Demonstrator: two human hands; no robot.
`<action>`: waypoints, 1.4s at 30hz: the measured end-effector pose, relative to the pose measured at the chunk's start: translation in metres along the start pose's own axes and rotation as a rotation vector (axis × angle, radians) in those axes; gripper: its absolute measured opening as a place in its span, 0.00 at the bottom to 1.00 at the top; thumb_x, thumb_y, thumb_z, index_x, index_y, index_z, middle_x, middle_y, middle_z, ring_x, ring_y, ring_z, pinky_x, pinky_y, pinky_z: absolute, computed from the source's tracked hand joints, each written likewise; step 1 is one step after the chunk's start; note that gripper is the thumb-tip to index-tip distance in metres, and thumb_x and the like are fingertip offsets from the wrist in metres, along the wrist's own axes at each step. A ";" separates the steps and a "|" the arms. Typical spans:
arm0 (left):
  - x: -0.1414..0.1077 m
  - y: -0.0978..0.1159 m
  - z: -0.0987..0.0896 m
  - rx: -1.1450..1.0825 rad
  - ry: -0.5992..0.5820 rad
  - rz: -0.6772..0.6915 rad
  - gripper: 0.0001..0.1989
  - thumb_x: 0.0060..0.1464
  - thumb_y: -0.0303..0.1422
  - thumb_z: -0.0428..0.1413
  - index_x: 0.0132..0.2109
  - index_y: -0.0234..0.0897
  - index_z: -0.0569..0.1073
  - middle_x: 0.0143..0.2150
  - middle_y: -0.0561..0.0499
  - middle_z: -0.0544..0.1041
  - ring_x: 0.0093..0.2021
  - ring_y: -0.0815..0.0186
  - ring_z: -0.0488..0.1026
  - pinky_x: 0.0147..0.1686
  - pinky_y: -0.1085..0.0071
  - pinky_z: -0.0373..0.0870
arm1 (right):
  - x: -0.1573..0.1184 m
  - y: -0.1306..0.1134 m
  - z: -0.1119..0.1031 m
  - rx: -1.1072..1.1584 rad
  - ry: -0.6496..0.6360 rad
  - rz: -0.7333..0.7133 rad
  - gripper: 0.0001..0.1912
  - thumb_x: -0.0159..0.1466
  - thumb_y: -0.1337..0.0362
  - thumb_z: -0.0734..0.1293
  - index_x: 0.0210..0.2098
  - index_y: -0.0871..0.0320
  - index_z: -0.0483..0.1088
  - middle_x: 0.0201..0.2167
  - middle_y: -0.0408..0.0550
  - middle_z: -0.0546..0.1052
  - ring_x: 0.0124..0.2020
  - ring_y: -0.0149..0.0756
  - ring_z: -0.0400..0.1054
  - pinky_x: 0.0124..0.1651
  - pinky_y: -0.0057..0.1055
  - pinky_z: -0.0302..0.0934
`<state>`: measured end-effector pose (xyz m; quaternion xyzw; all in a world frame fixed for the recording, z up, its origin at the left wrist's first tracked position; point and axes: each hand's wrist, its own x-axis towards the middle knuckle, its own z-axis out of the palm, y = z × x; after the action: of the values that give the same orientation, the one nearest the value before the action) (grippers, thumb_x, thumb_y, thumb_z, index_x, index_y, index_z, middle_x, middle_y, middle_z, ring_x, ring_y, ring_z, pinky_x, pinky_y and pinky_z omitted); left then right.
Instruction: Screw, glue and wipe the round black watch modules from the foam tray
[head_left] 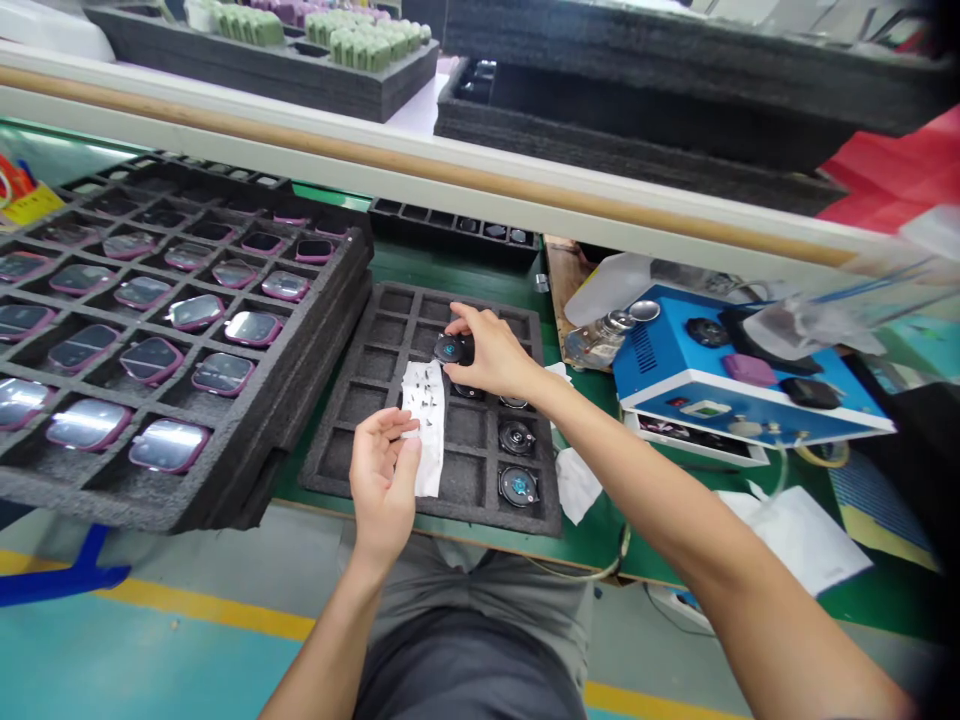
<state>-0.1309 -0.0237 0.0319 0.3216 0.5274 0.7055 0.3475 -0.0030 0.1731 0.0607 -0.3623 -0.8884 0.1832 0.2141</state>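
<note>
While the right hand's [491, 355] fingers clamp a round, black disc [448, 348] with a small blue-green marking on its face, over a dark foam tray [461, 425], the left hand [386, 475] curls at a white strip [430, 455] dotted with tiny dark pieces; whether its fingers grip it cannot be told. The green desk [420, 263] also bears a blue box [656, 350], above a teal, yellow-striped floor [172, 670].
</note>
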 end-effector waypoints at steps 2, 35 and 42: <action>0.005 0.007 -0.001 -0.126 -0.002 -0.122 0.20 0.58 0.39 0.65 0.54 0.37 0.73 0.53 0.41 0.79 0.53 0.57 0.80 0.54 0.60 0.74 | -0.014 -0.016 -0.007 0.050 0.067 -0.140 0.46 0.54 0.64 0.71 0.69 0.57 0.53 0.55 0.54 0.78 0.56 0.52 0.67 0.63 0.55 0.57; -0.016 0.040 -0.008 -0.524 0.149 -0.208 0.07 0.46 0.29 0.68 0.35 0.35 0.80 0.36 0.52 0.79 0.38 0.68 0.77 0.52 0.62 0.77 | -0.098 -0.079 0.008 0.927 0.025 0.536 0.14 0.61 0.50 0.64 0.31 0.54 0.66 0.28 0.44 0.79 0.29 0.33 0.73 0.37 0.31 0.69; -0.017 0.037 0.021 -0.507 -0.032 -0.352 0.11 0.42 0.29 0.70 0.34 0.34 0.79 0.35 0.51 0.81 0.34 0.69 0.78 0.40 0.72 0.77 | -0.131 -0.083 0.007 1.529 0.135 0.705 0.20 0.49 0.50 0.79 0.30 0.57 0.72 0.24 0.42 0.78 0.23 0.28 0.70 0.28 0.26 0.66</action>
<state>-0.1099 -0.0347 0.0709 0.1396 0.3764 0.7384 0.5417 0.0310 0.0220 0.0619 -0.3837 -0.3401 0.7683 0.3832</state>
